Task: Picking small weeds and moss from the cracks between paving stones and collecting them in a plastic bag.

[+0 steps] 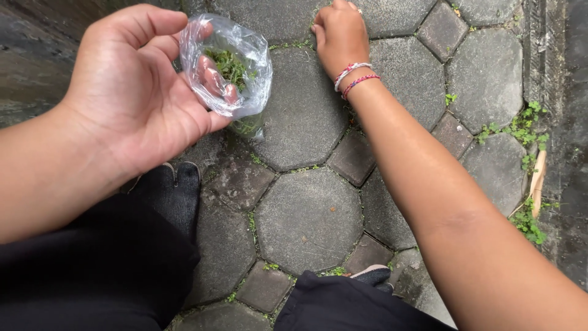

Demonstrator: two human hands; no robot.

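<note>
Your left hand (pixel 131 92) is cupping the clear plastic bag (pixel 229 67) of plucked weeds, fingers (pixel 214 76) loosely curled inside. Right hand (pixel 340 37) is pinching, closed, at a paver joint (pixel 294 44). Bag's tilting; weeds could be spilling.

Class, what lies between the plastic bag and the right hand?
In the head view, only paving stone with weedy joints separates the bag and right hand.
</note>
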